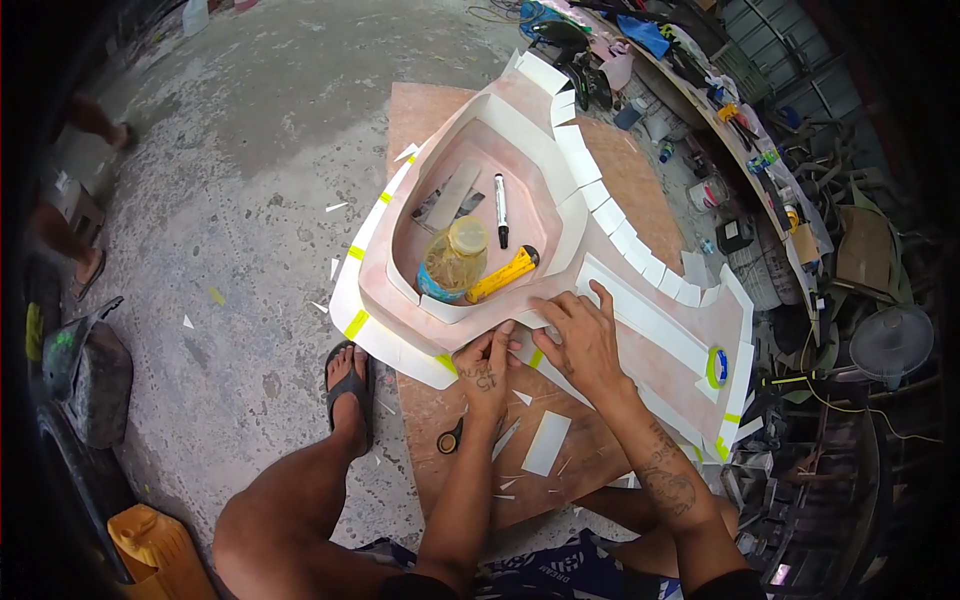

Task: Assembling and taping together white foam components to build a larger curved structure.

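A large pale pink moulded panel (390,275) lies before me, its edges lined with white card strips (625,238) and short pieces of yellow-green tape (357,323). My left hand (487,372) is closed at the near edge, thumb and fingers together; what they pinch is hidden. Beside it my right hand (580,340) rests on the edge, fingers bent but apart, index finger raised. In the panel's recess are a clear bottle (455,262) with a yellowish cap, a yellow utility knife (505,274), a marker (501,210) and a flat strip (453,195).
Under the panel is a brown board (430,400) with a white card piece (546,443), offcuts and scissors (451,436). A tape roll (717,367) sits on the panel's right. Cluttered shelving (760,190) and a fan (893,342) stand at right. Another person's feet (90,270) show at left.
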Demonstrator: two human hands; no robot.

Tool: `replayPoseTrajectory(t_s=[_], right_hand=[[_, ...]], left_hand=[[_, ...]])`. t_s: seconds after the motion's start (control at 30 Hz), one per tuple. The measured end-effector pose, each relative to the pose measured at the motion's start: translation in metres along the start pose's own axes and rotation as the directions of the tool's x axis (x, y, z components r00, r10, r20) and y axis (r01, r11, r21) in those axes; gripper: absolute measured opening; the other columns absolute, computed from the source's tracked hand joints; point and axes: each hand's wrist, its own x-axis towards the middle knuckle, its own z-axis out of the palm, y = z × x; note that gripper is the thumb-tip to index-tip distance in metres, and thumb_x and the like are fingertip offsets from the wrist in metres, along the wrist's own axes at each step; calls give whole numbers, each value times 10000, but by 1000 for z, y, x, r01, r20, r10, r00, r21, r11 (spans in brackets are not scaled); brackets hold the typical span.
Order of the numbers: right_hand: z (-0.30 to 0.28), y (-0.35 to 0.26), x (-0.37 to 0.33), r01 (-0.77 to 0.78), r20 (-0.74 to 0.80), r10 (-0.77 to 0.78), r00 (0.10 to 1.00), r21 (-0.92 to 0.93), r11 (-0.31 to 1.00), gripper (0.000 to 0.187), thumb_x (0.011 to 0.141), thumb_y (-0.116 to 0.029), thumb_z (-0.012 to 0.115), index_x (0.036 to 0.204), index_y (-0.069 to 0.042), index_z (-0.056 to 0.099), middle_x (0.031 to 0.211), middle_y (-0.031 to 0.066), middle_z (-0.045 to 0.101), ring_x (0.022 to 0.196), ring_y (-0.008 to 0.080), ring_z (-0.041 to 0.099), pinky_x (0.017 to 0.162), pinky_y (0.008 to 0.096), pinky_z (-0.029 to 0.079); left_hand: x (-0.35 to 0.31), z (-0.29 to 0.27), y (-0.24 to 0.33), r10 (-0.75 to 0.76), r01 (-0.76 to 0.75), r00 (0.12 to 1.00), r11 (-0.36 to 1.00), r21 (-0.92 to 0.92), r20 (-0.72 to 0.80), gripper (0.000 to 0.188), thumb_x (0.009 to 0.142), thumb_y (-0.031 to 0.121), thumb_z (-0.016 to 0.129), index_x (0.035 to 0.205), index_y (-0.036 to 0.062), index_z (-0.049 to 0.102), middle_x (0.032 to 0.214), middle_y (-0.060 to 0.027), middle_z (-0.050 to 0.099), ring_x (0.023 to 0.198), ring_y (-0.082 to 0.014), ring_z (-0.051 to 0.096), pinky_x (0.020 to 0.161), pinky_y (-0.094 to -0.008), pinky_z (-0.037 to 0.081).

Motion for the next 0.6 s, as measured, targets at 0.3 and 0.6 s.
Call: replayPoseTrajectory(t_s=[0.3,0.6], right_hand=[[11,18,-6,171,-50,-166,985,94,981,365,768,-116,683,1133,-115,666,1075,56,613,1033,250,559,1047,505,339],[12,28,-7,236,-23,-235,972,61,970,395,763,-90,678,1155,-127,654,1084,59,610,1038,259,555,1060,513,339]], left_hand=[[0,-20,6,-53,53,986,999,6,159,324,966,265,566,920,-34,684,751,-91,681,515,-99,574,455,-209,459],[-12,4,39,-217,258,958,936,-239,186,412,962,329,522,1057,-63,607,917,-155,671,645,-182,646,569,-268,515]])
